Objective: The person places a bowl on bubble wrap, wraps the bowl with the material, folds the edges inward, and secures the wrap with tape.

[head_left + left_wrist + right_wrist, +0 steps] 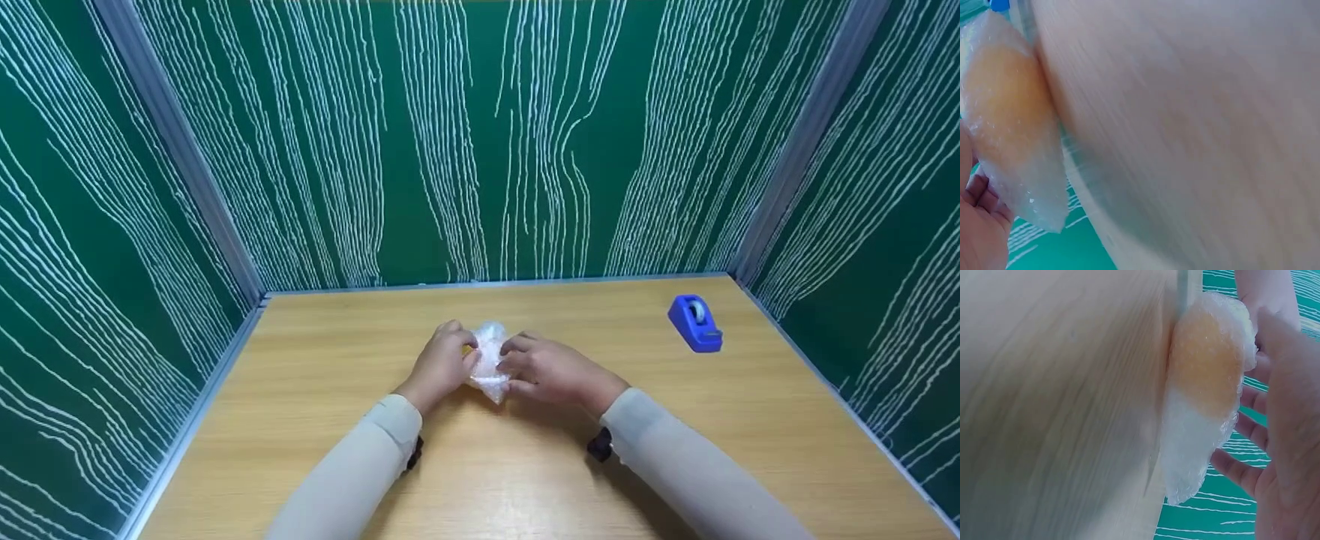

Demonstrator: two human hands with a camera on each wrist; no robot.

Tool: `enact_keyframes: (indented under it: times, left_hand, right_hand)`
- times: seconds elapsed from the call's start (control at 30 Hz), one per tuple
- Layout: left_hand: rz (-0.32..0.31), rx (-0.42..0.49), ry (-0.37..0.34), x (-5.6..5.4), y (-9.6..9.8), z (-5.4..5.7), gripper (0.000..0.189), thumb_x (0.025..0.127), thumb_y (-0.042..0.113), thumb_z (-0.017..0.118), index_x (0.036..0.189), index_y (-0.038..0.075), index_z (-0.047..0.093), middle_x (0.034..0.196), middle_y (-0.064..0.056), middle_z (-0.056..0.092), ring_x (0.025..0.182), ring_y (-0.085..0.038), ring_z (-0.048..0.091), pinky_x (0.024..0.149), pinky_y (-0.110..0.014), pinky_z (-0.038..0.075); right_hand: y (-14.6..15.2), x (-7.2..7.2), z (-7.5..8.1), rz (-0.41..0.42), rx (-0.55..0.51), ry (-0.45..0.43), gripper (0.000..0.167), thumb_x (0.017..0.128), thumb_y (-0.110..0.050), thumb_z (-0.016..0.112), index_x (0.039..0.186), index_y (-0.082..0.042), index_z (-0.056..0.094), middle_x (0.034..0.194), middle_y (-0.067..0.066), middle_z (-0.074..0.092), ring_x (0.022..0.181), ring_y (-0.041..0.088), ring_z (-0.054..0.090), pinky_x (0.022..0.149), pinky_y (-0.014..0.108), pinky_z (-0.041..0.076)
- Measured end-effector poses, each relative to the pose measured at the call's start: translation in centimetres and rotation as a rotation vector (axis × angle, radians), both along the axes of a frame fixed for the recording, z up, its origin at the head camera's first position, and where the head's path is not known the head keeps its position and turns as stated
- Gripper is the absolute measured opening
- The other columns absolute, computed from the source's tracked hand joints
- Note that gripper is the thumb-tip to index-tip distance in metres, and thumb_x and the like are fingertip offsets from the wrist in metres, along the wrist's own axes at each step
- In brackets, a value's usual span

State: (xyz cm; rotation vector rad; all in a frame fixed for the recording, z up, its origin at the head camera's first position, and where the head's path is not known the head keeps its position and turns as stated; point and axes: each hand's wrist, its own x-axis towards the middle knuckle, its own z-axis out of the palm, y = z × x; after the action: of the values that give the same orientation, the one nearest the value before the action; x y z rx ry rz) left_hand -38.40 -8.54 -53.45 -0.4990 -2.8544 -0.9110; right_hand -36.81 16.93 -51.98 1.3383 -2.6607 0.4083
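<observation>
A bundle of clear bubble wrap (491, 352) lies on the table between my two hands. Through its layers an orange, rounded shape (1207, 365) shows in both wrist views; what it is stays blurred by the plastic. The wrap tapers to a flattened, pointed end on the side nearest me. My left hand (442, 364) holds the bundle's left side, its thumb and fingertips bent in at the edge. From the right, my right hand (555, 369) grips the other side with curved fingers (1235, 467) against the plastic.
A blue tape dispenser (697, 324) with a roll in it stands at the table's back right. Green panels (480, 150) with white wavy lines enclose the wooden table (315, 390) at the back and both sides, joined by grey metal posts (180, 142).
</observation>
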Motion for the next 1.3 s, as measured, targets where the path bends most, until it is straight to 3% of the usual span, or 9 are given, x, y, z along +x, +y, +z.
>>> enact_keyframes:
  times: [0.13, 0.33, 0.43, 0.53, 0.73, 0.83, 1.07, 1.13, 1.3]
  left_hand:
    - [-0.022, 0.099, -0.039, -0.2, -1.4, -0.1, 0.018, 0.108, 0.023, 0.079, 0.119, 0.009, 0.084, 0.122, -0.003, 0.064, 0.119, -0.023, 0.063, 0.116, -0.043, 0.059]
    - [-0.141, 0.217, -0.133, -0.2, -4.6, 0.0, 0.025, 0.106, 0.026, 0.083, 0.125, 0.009, 0.085, 0.134, -0.005, 0.073, 0.133, -0.030, 0.068, 0.115, -0.050, 0.062]
    - [-0.188, 0.234, -0.202, -0.1, -6.0, 0.1, 0.033, 0.106, 0.027, 0.083, 0.136, 0.011, 0.083, 0.150, -0.007, 0.072, 0.152, -0.034, 0.059, 0.125, -0.054, 0.054]
    - [-0.203, 0.236, -0.240, 0.0, -7.0, 0.0, 0.034, 0.107, 0.025, 0.081, 0.140, 0.014, 0.081, 0.157, -0.007, 0.068, 0.159, -0.036, 0.053, 0.130, -0.056, 0.050]
    - [-0.188, 0.268, -0.224, -0.2, -7.7, -0.6, 0.011, 0.109, 0.017, 0.077, 0.115, 0.014, 0.086, 0.142, -0.004, 0.076, 0.147, -0.034, 0.062, 0.127, -0.059, 0.051]
    - [-0.179, 0.291, -0.230, -0.4, -7.7, -0.9, 0.010, 0.110, 0.016, 0.076, 0.106, 0.011, 0.083, 0.137, -0.005, 0.080, 0.139, -0.031, 0.066, 0.126, -0.056, 0.052]
    - [-0.100, 0.354, -0.308, -0.5, -7.3, -1.5, 0.010, 0.111, 0.016, 0.075, 0.109, 0.007, 0.080, 0.109, -0.006, 0.076, 0.101, -0.018, 0.066, 0.091, -0.033, 0.061]
    - [-0.082, 0.358, -0.311, -0.5, -7.2, -1.5, 0.010, 0.110, 0.016, 0.076, 0.112, 0.007, 0.080, 0.111, -0.007, 0.077, 0.103, -0.018, 0.067, 0.094, -0.033, 0.062]
    - [-0.036, 0.350, -0.283, -0.5, -6.6, -1.1, 0.023, 0.108, 0.020, 0.079, 0.127, 0.007, 0.077, 0.128, -0.010, 0.076, 0.123, -0.028, 0.069, 0.117, -0.049, 0.059]
  right_hand:
    - [-0.1, -0.1, 0.0, 0.011, -0.001, 0.005, 0.031, 0.112, -0.036, 0.074, 0.132, -0.014, 0.083, 0.145, 0.012, 0.073, 0.134, 0.030, 0.066, 0.117, 0.049, 0.061]
    - [-0.1, -0.3, -0.1, 0.016, 0.002, 0.009, 0.029, 0.112, -0.034, 0.074, 0.130, -0.013, 0.084, 0.143, 0.012, 0.074, 0.134, 0.030, 0.067, 0.117, 0.049, 0.061]
    - [-0.1, -0.4, -0.2, 0.014, 0.006, 0.005, 0.029, 0.113, -0.034, 0.073, 0.131, -0.013, 0.084, 0.143, 0.012, 0.074, 0.134, 0.030, 0.067, 0.118, 0.049, 0.060]
    - [-0.2, -0.4, -0.3, 0.009, 0.013, -0.001, 0.030, 0.113, -0.035, 0.073, 0.132, -0.014, 0.084, 0.143, 0.011, 0.074, 0.134, 0.029, 0.067, 0.119, 0.048, 0.060]
    - [-0.2, -0.4, -0.2, 0.010, 0.006, 0.006, 0.029, 0.112, -0.035, 0.074, 0.130, -0.015, 0.085, 0.143, 0.011, 0.074, 0.133, 0.028, 0.067, 0.117, 0.048, 0.061]
    - [-0.2, -0.6, -0.3, 0.020, 0.003, 0.032, 0.025, 0.112, -0.031, 0.074, 0.127, -0.014, 0.086, 0.140, 0.011, 0.075, 0.132, 0.029, 0.068, 0.116, 0.048, 0.062]
    - [-0.3, -0.8, -0.5, 0.041, -0.003, 0.058, 0.021, 0.111, -0.026, 0.076, 0.124, -0.014, 0.087, 0.137, 0.011, 0.076, 0.129, 0.030, 0.070, 0.114, 0.047, 0.062]
    - [-0.3, -0.8, -0.5, 0.040, -0.005, 0.054, 0.022, 0.111, -0.026, 0.075, 0.125, -0.015, 0.087, 0.137, 0.010, 0.076, 0.130, 0.030, 0.070, 0.114, 0.047, 0.062]
    - [-0.2, -0.8, -0.3, 0.021, 0.007, 0.041, 0.023, 0.112, -0.027, 0.073, 0.126, -0.015, 0.087, 0.139, 0.010, 0.076, 0.131, 0.028, 0.070, 0.115, 0.047, 0.063]
